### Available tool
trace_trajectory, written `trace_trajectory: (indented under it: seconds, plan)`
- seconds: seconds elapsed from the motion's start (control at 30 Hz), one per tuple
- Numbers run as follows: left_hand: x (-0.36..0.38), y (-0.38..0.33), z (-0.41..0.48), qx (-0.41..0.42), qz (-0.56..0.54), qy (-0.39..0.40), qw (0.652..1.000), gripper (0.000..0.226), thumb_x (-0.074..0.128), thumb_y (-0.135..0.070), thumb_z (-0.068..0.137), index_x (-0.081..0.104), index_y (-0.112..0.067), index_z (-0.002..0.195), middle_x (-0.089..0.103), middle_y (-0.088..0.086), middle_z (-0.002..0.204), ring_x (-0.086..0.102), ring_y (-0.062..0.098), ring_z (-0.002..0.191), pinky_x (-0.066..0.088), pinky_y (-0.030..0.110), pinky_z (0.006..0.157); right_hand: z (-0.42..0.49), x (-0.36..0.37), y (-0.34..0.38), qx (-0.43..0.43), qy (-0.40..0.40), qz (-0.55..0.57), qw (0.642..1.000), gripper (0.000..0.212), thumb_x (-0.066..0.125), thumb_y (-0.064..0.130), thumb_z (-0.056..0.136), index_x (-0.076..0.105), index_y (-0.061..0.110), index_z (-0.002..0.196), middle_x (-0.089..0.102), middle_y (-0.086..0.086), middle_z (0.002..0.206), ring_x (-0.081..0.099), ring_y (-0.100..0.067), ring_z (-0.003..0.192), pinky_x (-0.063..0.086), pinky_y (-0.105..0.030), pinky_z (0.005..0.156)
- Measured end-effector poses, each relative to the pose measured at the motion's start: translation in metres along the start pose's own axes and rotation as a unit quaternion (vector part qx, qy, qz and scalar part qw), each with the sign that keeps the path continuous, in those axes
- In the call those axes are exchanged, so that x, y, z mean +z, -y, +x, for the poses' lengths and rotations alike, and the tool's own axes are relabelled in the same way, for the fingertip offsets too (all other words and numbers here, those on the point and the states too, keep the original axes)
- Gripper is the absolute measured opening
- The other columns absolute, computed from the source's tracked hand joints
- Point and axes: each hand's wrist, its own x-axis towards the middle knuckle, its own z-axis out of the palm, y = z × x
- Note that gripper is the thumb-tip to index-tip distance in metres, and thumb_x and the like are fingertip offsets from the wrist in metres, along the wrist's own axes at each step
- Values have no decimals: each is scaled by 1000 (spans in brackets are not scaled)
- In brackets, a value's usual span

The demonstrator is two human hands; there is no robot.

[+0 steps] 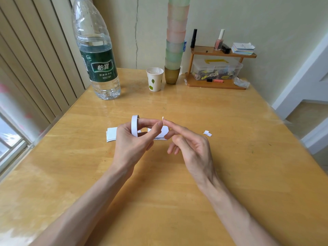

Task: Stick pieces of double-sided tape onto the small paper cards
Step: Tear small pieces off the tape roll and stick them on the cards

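My left hand (pixel 132 139) holds a thin roll of white double-sided tape (pixel 134 125), with a finger through its ring and the thumb stretched toward my right hand. My right hand (pixel 189 144) has its index finger straight, and a tiny white piece of tape (pixel 162 118) sticks to the fingertip; its other fingers curl loosely. Two small stacks of white paper cards lie on the wooden table (pixel 177 192) behind my hands: a left stack (pixel 111 134) and a right stack (pixel 162 133), partly hidden. A small white scrap (pixel 207 133) lies to the right.
A large water bottle (pixel 96 50) stands at the back left. A paper cup (pixel 154 79) and a tall stack of coloured cups (pixel 174 41) stand at the back centre. A wooden shelf (pixel 215 68) with a plastic box and small bottles sits back right.
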Motion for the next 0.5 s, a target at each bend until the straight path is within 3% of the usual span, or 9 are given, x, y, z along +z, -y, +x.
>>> trace_trajectory:
  seconds: [0.2,0.5]
  plan:
    - [1,-1,-2,21,15,6,1000,9,83,-21,86,81,-13,87,70,-1,77,40,16,47,35,26,47,0,-2,2,14,-6,16,1000,43,50,14,92,75,22,126,72,-11,97,63,-21,66,50,-29,68]
    - [2,-1,-2,35,36,4,999,7,82,-17,88,78,-14,82,68,-4,71,47,8,48,38,19,50,0,-1,1,26,-5,23,999,41,51,16,92,76,21,124,72,-9,97,64,-20,66,49,-29,67]
